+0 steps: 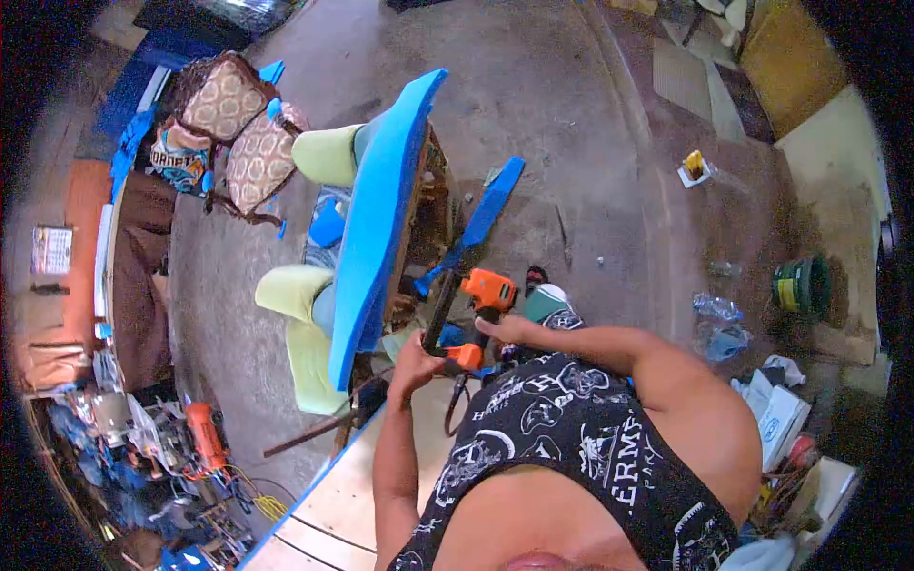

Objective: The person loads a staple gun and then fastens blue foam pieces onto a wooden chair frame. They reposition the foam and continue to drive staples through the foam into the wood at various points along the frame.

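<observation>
two hands [416,364] hold one orange tool [490,288] near one blue strip [490,207].

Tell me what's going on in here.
Someone holds an orange and black power tool close to their body, the left hand and the right hand both on it. Just ahead is a long blue foam-covered piece, with pale green cushions beyond it. A patterned armchair stands farther off.

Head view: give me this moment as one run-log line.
right hand: gripping orange-and-black tool | left hand: on tool's lower part | blue foam: left of tool, no hand on it
</observation>
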Demonstrator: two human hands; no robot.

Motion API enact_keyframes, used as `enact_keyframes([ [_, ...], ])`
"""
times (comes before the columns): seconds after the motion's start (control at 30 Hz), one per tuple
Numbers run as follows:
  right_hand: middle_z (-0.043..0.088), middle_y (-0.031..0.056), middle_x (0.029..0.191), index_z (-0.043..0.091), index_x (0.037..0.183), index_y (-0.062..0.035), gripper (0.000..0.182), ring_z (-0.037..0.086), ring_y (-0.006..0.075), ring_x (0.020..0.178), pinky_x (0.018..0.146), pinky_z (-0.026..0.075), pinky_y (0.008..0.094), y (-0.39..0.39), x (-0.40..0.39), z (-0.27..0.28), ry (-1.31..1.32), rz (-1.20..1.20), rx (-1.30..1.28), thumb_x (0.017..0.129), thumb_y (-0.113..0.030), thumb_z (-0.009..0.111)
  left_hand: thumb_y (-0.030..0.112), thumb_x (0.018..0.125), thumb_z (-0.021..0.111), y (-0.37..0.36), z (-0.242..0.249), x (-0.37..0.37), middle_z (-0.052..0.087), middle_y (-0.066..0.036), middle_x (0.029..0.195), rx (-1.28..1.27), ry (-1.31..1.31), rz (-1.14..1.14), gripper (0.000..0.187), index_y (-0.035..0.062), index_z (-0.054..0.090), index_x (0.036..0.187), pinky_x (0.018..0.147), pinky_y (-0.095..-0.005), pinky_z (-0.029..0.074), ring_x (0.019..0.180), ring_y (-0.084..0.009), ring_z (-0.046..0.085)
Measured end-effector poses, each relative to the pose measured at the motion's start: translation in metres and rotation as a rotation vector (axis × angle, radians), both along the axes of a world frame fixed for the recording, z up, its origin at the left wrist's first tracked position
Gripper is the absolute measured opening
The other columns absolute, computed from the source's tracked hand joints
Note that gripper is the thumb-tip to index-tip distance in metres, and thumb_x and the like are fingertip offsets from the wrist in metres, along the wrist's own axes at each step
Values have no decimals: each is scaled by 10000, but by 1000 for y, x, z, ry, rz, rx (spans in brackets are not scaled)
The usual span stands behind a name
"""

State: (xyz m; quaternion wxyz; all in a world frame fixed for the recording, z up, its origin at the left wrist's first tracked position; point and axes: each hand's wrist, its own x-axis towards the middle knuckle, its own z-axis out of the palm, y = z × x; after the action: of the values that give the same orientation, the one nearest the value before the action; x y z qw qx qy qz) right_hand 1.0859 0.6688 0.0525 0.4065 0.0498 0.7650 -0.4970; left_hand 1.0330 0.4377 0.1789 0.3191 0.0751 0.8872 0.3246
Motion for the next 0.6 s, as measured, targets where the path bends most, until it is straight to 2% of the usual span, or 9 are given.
enact_keyframes([
  [0.1,647,102,805,627,894,1,678,641,247,761,747,505,370,5,-31,50,94,-427,-1,873,-650,437,127,604,769,30,4,-30,644,-77,832,19,-69,68,585,22,521,1123,693,-329,511,771,-194,623],
  [0.17,644,82,777,605,932,-29,383,632,190,702,661,508,350,2,-52,53,233,-1030,-701,881,-409,585,72,619,741,46,-10,-47,645,-88,940,127,-214,156,630,21,475,1188,746,-327,508,832,-202,626],
  [0.2,644,82,777,605,932,-29,383,632,190,702,661,508,350,13,-65,59,216,-1036,-706,881,-409,585,52,631,758,48,-38,-54,622,-109,1053,347,-123,145,686,45,444,1241,837,-331,488,940,-204,608],
  [0.3,617,50,752,572,952,-49,199,611,150,699,639,495,296,48,-102,69,98,-1165,-956,829,-189,643,56,630,796,91,12,-100,578,-107,1150,86,52,-122,725,58,447,1266,927,-345,451,1057,-204,562],
  [0.33,613,49,747,574,937,-43,187,612,157,706,643,497,302,62,-110,63,188,-1130,-890,823,-175,641,211,675,829,77,-6,-123,518,-124,1265,284,45,-122,722,62,467,1282,1001,-347,394,1177,-220,498],
  [0.4,614,52,747,580,906,-33,160,614,165,715,654,500,312,93,-113,27,491,-976,-578,816,-152,636,110,764,745,53,-3,-179,564,-86,1198,418,-107,222,542,54,510,1249,991,-343,410,1139,-202,519],
  [0.43,618,55,753,585,891,-29,145,615,166,718,660,500,315,106,-113,2,690,-836,-332,815,-143,633,57,851,630,27,-14,-210,580,-59,1143,385,94,271,387,50,527,1223,941,-317,429,1078,-172,530],
  [0.5,624,55,765,592,874,-26,151,614,157,725,678,493,306,129,-125,-9,176,-1361,-670,828,-166,625,137,948,514,-22,-30,-258,571,-77,1137,429,144,422,303,33,519,1232,940,-324,425,1047,-174,532],
  [0.6,599,37,735,593,880,-35,169,595,145,701,675,475,292,174,-135,-35,258,-1256,-423,840,-197,622,279,976,477,-72,-70,-282,488,-143,1299,96,237,596,461,-20,424,1322,1033,-337,342,1203,-224,446],
])
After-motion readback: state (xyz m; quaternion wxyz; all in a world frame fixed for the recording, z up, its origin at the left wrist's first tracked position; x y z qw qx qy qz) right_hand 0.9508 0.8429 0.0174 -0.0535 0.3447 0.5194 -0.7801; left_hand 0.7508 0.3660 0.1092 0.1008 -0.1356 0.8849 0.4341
